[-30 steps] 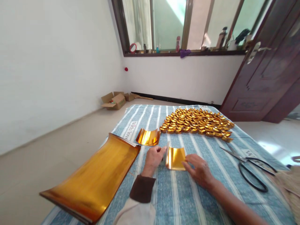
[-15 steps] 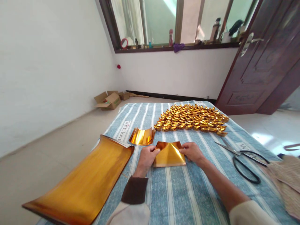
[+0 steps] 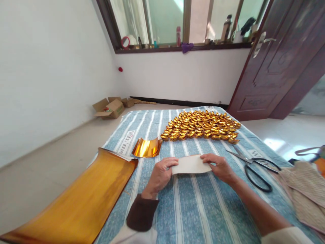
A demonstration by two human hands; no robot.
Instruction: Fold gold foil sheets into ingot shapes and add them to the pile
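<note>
Both hands, left hand (image 3: 159,174) and right hand (image 3: 220,166), pinch the ends of a folded pale paper strip (image 3: 191,165), pressing it flat on the blue striped cloth (image 3: 203,210) to crease it, below rows of folded gold paper ingots (image 3: 200,124).

Folded paper (image 3: 191,165) between hands: pale cream side up
Cloth (image 3: 193,210): blue with white stripes, dark lettering on white bands
Long foil sheet (image 3: 83,200): shiny gold, amber-brown at edges
Small curled foil stack (image 3: 147,148): bright gold
Folded ingots (image 3: 200,124): gold
Scissors (image 3: 256,169): black handles, grey blades
Left cuff (image 3: 141,217): dark brown
Fabric at right (image 3: 304,193): beige, possibly ribbed
Door (image 3: 281,64): dark reddish brown
</note>
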